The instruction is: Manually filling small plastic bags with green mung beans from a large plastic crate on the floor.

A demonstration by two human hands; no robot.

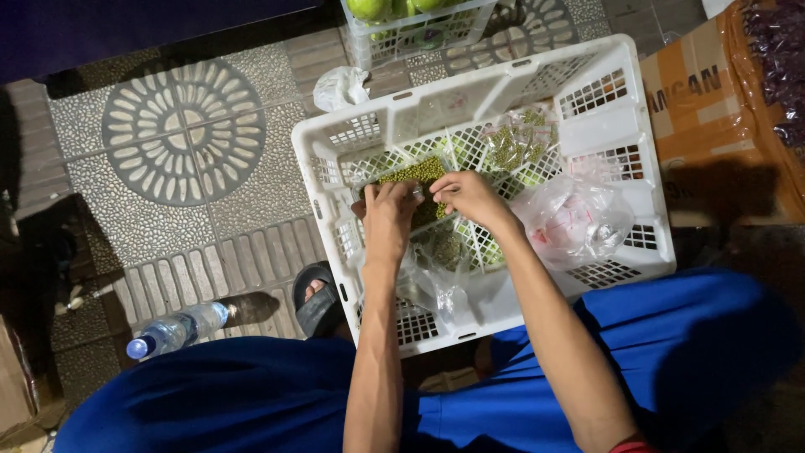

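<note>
Together, left hand (388,205) and right hand (466,193), forearms extended, fingers pinching green bean bag (417,174) over white crate (503,84).

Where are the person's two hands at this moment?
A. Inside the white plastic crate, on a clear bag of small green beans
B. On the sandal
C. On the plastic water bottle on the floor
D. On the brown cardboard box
A: the left hand and the right hand meet on the bag of green beans inside the white crate.
</note>
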